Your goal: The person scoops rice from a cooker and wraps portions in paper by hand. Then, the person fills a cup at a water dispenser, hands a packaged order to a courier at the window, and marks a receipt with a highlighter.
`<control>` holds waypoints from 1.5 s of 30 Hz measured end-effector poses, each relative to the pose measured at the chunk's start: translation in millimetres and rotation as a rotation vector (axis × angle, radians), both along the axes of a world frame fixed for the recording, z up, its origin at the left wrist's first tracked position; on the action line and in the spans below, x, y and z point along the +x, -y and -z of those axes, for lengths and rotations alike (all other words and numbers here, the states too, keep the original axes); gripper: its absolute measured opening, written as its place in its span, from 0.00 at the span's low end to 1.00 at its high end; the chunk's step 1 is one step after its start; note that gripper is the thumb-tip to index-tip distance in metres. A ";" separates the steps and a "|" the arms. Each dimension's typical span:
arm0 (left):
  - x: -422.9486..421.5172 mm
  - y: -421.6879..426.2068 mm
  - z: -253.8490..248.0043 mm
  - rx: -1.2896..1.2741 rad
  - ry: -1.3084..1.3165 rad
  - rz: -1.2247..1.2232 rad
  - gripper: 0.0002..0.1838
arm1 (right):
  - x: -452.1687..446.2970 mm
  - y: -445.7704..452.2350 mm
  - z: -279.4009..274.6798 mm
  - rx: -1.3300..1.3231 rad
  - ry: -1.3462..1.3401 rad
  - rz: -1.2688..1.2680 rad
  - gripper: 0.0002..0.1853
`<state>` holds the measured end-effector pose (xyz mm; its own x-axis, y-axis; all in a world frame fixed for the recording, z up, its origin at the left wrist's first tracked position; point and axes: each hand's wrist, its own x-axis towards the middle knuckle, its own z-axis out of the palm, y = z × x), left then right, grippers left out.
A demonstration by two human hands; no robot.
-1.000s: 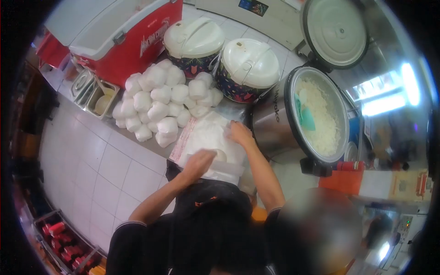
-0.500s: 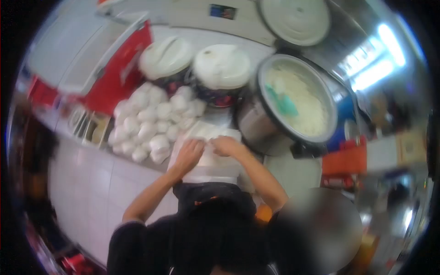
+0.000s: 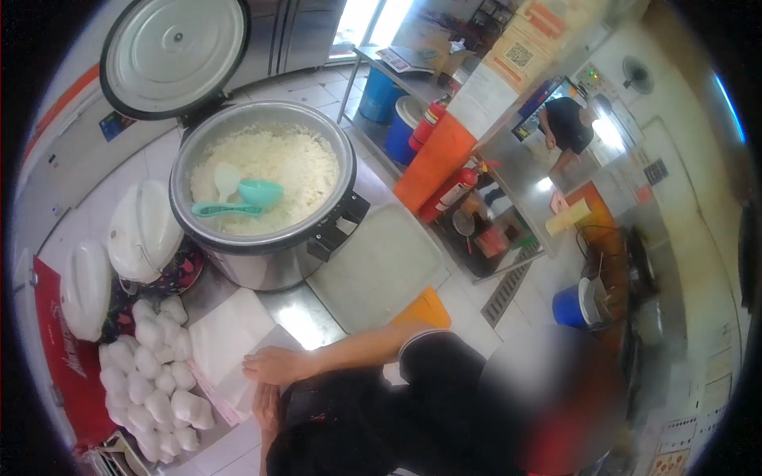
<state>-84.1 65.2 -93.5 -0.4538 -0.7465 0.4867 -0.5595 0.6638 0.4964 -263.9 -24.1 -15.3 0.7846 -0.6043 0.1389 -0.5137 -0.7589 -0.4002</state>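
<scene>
The white paper stack point(image 3: 226, 327) slants longways, down and right; I can't tell if the right hand point(image 3: 279, 366) or left hand point(image 3: 267, 406) pinches it.

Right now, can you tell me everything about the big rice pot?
The rice pot is big and round, shiny silver like metal, with a black handle on its side. Its grey lid stands open. White rice lies inside, with a turquoise scoop and something pale on top. It stands upright on a metal counter.
</scene>
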 end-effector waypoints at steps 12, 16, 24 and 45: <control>13.0 9.4 1.9 0.072 0.035 -0.001 0.14 | 3.3 -42.6 33.6 0.003 0.168 0.153 0.21; 12.3 4.2 -12.3 0.135 -0.054 0.049 0.11 | -6.5 -42.8 43.8 -0.044 0.263 0.150 0.21; 11.0 19.6 -53.0 0.070 0.116 -0.009 0.24 | -27.7 -35.8 67.2 -0.219 0.372 -0.047 0.21; 69.6 118.1 -7.0 0.994 0.237 -0.209 0.24 | -21.5 36.2 41.1 0.424 -0.076 0.614 0.14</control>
